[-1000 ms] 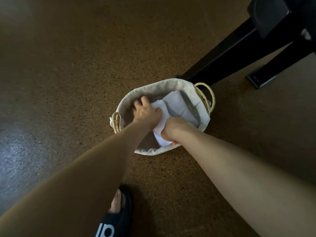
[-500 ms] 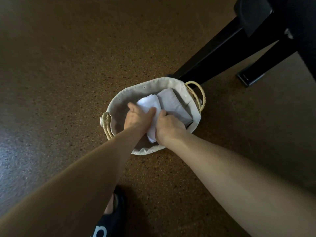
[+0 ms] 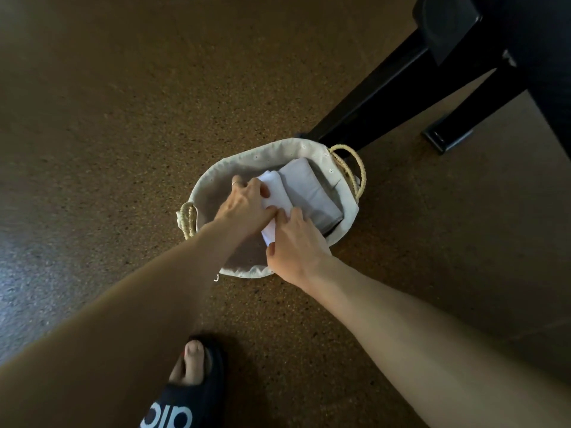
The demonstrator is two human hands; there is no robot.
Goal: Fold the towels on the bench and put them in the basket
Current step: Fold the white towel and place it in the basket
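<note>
A brown, dark-speckled floor (image 3: 129, 97) fills nearly the whole frame, dim across the top and centre. At the left edge a pale bluish sheen of light (image 3: 21, 273) lies on it. In the upper right corner stands black furniture (image 3: 482, 41): one slanted leg (image 3: 370, 106) runs down toward the centre of the frame, and a flat black foot (image 3: 448, 137) rests on the floor further right.

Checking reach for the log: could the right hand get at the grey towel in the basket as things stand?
Probably yes. The right hand rests on the white towel, right beside the grey towel, whose top lies uncovered in the open basket. Nothing stands between them.
</note>
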